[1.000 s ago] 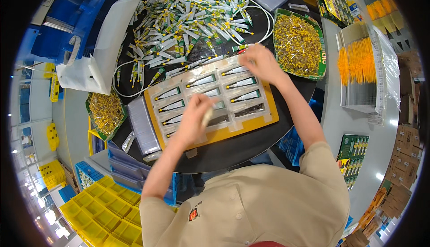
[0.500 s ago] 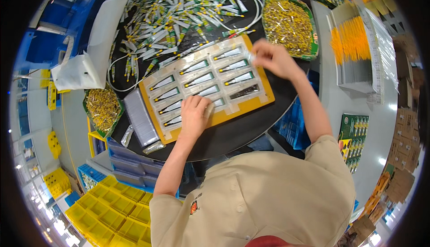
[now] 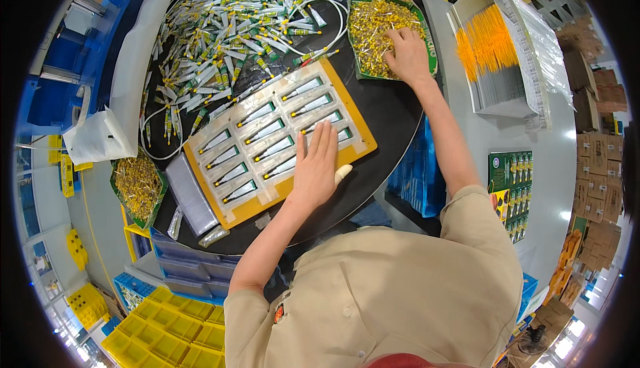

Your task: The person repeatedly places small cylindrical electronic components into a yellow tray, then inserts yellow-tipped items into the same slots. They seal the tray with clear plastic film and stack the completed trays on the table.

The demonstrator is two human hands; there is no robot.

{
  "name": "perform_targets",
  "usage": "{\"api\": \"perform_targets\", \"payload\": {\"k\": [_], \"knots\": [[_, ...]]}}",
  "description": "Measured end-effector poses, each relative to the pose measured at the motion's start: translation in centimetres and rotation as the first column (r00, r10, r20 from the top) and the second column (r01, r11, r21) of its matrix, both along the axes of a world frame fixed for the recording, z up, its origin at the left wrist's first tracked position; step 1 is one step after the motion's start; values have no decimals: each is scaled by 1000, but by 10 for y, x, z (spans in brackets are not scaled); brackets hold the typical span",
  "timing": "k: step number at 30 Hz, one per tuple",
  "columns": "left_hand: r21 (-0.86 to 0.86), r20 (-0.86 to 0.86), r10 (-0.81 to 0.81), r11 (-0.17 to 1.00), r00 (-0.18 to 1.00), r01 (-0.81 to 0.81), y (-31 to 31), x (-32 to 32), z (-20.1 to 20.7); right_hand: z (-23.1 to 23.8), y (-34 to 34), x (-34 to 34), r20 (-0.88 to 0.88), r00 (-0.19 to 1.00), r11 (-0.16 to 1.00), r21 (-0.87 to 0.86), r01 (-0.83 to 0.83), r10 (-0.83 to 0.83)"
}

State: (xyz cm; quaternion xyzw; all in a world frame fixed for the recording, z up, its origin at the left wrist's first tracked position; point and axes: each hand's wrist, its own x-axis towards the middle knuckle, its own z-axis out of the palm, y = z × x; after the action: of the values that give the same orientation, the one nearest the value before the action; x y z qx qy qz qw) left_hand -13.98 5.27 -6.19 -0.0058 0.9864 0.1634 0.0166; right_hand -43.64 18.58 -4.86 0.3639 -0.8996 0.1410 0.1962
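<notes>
My left hand [image 3: 316, 168] lies flat, fingers stretched, over the lower right of a yellow-edged board [image 3: 250, 216]. A pale cover sits on its thumb. The board carries a clear plastic blister sheet with rows of slots, and small silver tubes [image 3: 303, 89] with green ends lie in them. My left hand partly hides some tubes. Farther right, my right hand [image 3: 408, 55] dips into a heap of small yellow-and-clear pieces [image 3: 370, 28] in a green carton [image 3: 432, 67]. Its thumb and fingers are bent but apart, and nothing shows between them.
A large heap of loose tubes [image 3: 227, 41] covers the far table, with a white cable [image 3: 342, 8] beside it. To the left stand another carton of yellow pieces [image 3: 137, 185] and stacked clear plastic sheets [image 3: 191, 195]. A box of orange-tipped sticks [image 3: 490, 41] stands right.
My right hand has gone from the board's far right edge to the green carton. My left hand has flattened and shifted right. The bare slot at the right now holds a tube. The view has shifted.
</notes>
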Motion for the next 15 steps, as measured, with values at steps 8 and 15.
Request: {"api": "perform_targets", "payload": {"k": [8, 15], "knots": [[88, -268, 16, 996, 963, 8, -3, -62, 6, -9, 4, -29, 202, 979, 974, 221, -42, -4], [25, -373, -112, 991, 921, 131, -14, -174, -14, -1, 9, -35, 289, 957, 977, 213, -25, -38]]}}
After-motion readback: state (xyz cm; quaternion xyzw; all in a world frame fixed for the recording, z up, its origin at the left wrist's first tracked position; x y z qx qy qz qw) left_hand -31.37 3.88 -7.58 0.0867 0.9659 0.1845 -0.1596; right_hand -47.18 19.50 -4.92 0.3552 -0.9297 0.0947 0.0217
